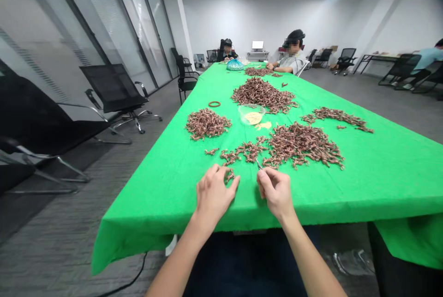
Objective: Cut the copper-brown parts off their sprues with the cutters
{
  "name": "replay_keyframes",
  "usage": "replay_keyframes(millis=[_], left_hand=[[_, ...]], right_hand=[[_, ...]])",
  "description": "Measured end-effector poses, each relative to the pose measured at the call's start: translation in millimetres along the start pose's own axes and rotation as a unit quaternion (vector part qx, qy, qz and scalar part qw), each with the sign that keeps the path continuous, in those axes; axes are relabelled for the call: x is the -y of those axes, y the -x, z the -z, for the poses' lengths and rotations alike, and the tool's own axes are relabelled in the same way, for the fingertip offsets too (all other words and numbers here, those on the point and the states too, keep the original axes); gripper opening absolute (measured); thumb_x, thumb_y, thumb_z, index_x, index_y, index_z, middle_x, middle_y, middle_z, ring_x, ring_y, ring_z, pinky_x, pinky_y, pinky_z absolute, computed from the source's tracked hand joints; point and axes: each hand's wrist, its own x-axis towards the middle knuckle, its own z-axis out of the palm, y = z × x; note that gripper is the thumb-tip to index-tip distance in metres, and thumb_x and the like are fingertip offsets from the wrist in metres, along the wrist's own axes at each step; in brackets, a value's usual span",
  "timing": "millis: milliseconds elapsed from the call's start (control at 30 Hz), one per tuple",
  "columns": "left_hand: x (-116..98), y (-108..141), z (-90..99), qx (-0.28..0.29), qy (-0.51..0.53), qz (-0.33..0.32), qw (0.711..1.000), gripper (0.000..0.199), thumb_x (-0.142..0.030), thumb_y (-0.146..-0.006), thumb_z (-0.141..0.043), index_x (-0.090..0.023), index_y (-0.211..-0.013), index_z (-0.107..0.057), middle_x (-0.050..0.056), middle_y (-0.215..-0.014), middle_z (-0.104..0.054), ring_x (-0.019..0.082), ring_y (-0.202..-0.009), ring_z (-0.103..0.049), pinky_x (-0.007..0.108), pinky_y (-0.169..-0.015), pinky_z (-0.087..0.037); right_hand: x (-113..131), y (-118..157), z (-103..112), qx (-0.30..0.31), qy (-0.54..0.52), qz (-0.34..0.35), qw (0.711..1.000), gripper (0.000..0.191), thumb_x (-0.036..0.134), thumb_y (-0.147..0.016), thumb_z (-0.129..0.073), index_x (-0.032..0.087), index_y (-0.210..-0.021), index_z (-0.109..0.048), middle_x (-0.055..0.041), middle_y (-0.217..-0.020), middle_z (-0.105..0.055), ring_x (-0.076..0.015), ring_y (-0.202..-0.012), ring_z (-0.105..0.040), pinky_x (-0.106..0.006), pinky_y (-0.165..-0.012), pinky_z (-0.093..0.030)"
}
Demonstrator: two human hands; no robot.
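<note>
My left hand (216,197) rests arched on the green cloth (363,186), right beside a small brown twiggy piece (229,175). My right hand (275,193) pinches a slim metal tool (258,164), perhaps tweezers, whose tip points up and left toward a brown heap (247,151). Several larger heaps of the same knobbly pieces lie beyond, the nearest big one (299,144) to the right. A clear bowl (252,114) of pale yellow grains stands among them, with some spilled grains (263,125) beside it.
A brown ring (214,104) and a blue plastic bag (235,65) lie on the cloth. Two seated people (292,52) work at the far end. Black office chairs (116,89) stand on the left beside a glass wall. The table's near edge is just past my wrists.
</note>
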Motion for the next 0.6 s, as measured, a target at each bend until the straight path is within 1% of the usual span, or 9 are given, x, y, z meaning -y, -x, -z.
replay_keyframes(millis=[67,133,200,267,333,400,533,600], left_hand=[[0.2,-3.5,-6.8,-0.004,-0.011,-0.014,1.000,0.014,-0.034,-0.090,-0.063,-0.022,-0.092,-0.069,0.007,-0.095,-0.067,0.025,-0.088,-0.065,0.033,-0.072,-0.043],[3.4,-3.9,-9.1,-0.009,0.008,-0.030,0.999,0.010,-0.030,-0.091,-0.062,-0.022,-0.089,-0.068,0.007,-0.095,-0.067,0.025,-0.091,-0.064,0.034,-0.073,-0.044],[8.9,-3.5,-9.2,-0.003,0.061,-0.042,0.997,0.006,-0.027,-0.089,-0.065,-0.022,-0.088,-0.067,0.006,-0.095,-0.068,0.025,-0.092,-0.063,0.034,-0.076,-0.045],[14.7,-3.9,-8.7,0.014,0.146,-0.036,0.989,0.004,-0.025,-0.086,-0.069,-0.022,-0.087,-0.066,0.004,-0.090,-0.069,0.022,-0.086,-0.064,0.033,-0.074,-0.046],[19.3,-4.9,-8.8,0.027,0.230,-0.012,0.973,0.005,-0.024,-0.084,-0.070,-0.021,-0.086,-0.065,0.002,-0.086,-0.070,0.020,-0.080,-0.065,0.031,-0.071,-0.048],[22.1,-6.1,-9.3,0.032,0.302,0.004,0.953,0.006,-0.025,-0.086,-0.069,-0.020,-0.088,-0.066,0.002,-0.087,-0.071,0.019,-0.081,-0.066,0.030,-0.071,-0.050],[24.5,-7.8,-9.6,0.024,0.424,0.000,0.906,0.012,-0.028,-0.085,-0.071,-0.018,-0.093,-0.069,0.006,-0.099,-0.072,0.021,-0.096,-0.068,0.031,-0.080,-0.055],[25.5,-8.2,-8.1,0.017,0.467,-0.006,0.884,0.013,-0.027,-0.083,-0.074,-0.017,-0.092,-0.071,0.009,-0.109,-0.071,0.023,-0.104,-0.067,0.032,-0.084,-0.055]], right_hand=[[-1.3,-0.5,1.1,0.023,-0.036,-0.031,0.999,0.043,0.051,-0.095,-0.055,0.020,-0.066,-0.052,0.0053,-0.047,-0.044,-0.0094,-0.038,-0.040,-0.024,-0.041,-0.028],[-0.6,-1.3,1.9,0.043,-0.055,-0.052,0.996,0.041,0.053,-0.094,-0.056,0.019,-0.070,-0.055,0.0051,-0.046,-0.046,-0.0098,-0.037,-0.042,-0.024,-0.040,-0.028],[1.1,-2.2,2.0,0.059,-0.052,-0.058,0.995,0.041,0.053,-0.094,-0.056,0.019,-0.071,-0.056,0.0046,-0.046,-0.048,-0.0101,-0.037,-0.044,-0.023,-0.040,-0.030],[2.9,-3.1,1.5,0.068,-0.031,-0.053,0.996,0.041,0.052,-0.094,-0.056,0.019,-0.070,-0.056,0.0044,-0.047,-0.048,-0.0103,-0.038,-0.046,-0.023,-0.041,-0.031],[4.3,-3.7,0.7,0.069,0.001,-0.038,0.997,0.040,0.050,-0.095,-0.056,0.019,-0.069,-0.056,0.0042,-0.048,-0.049,-0.0101,-0.040,-0.046,-0.024,-0.042,-0.031],[5.2,-3.7,0.2,0.066,0.030,-0.022,0.997,0.039,0.048,-0.094,-0.056,0.019,-0.069,-0.056,0.0039,-0.050,-0.049,-0.0101,-0.042,-0.046,-0.025,-0.044,-0.031],[5.4,-1.9,-0.7,0.056,0.062,-0.003,0.997,0.036,0.046,-0.094,-0.055,0.019,-0.070,-0.057,0.0041,-0.050,-0.047,-0.0103,-0.045,-0.043,-0.025,-0.046,-0.030],[5.6,-0.5,-1.5,0.052,0.084,0.009,0.995,0.035,0.044,-0.094,-0.056,0.019,-0.069,-0.057,0.0044,-0.051,-0.046,-0.0104,-0.046,-0.042,-0.025,-0.047,-0.030]])
